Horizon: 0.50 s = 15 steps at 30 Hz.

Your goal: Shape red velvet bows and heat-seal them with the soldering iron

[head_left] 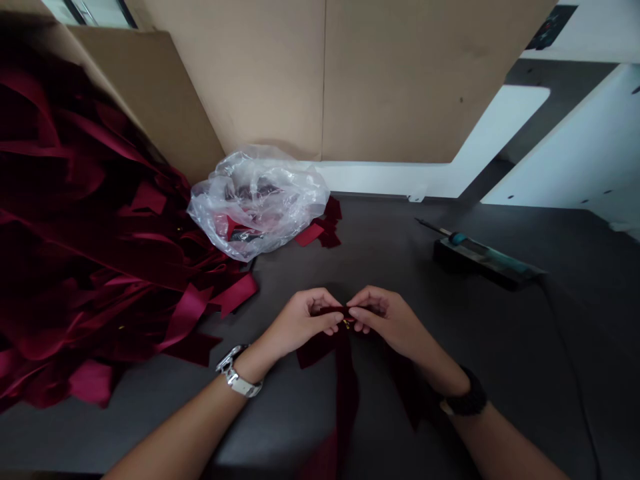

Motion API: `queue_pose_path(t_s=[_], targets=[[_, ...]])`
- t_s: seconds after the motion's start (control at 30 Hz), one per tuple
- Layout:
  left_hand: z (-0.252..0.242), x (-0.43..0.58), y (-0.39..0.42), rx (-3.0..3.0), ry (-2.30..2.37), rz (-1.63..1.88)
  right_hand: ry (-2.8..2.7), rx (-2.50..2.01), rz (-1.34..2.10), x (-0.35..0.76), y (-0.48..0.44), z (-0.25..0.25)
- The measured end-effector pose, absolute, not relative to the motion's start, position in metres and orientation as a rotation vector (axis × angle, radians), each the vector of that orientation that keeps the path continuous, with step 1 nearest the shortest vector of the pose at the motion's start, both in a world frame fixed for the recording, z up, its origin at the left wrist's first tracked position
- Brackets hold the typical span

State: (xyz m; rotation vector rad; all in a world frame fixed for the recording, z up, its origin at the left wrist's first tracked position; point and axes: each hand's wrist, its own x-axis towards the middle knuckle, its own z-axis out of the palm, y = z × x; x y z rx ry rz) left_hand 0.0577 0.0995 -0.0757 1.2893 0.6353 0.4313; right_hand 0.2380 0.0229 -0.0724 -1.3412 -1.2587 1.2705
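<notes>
Over the dark work table point(505, 360), centre of view, the left hand point(299, 323) and right hand point(386, 319) meet, fingertips pressed together, pinching a gathered piece of dark red ribbon point(331, 311) from both sides. A small gold-coloured bit point(346, 323) shows at the pinch; too small to tell what it is. Ribbon tails point(346, 393) hang loose below the hands onto the table. Nothing shows this piece fixed or finished yet. A big heap of dark red ribbon pieces point(85, 227) lies to the left, some with notched ends; cannot tell how many are done. A clear plastic bag point(257, 203) holds more ribbon, with a few red scraps point(320, 227) just beside it. To the right, a soldering iron point(465, 240) rests on a dark holder point(487, 263), untouched.
</notes>
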Motion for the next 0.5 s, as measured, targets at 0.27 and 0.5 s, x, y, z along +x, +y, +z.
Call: queue_pose_path(t_s=[0.27, 0.5], targets=[[-0.0765, 0.0575, 0.1014, 1.288, 0.673, 0.452, -1.211, -1.332, 1.251, 0.2394, 0.0235, -0.0740], [-0.0795, 0.0562, 0.1032, 1.287, 0.665, 0.472, -1.216, -1.323, 1.245, 0.2403, 0.0240, -0.0722]])
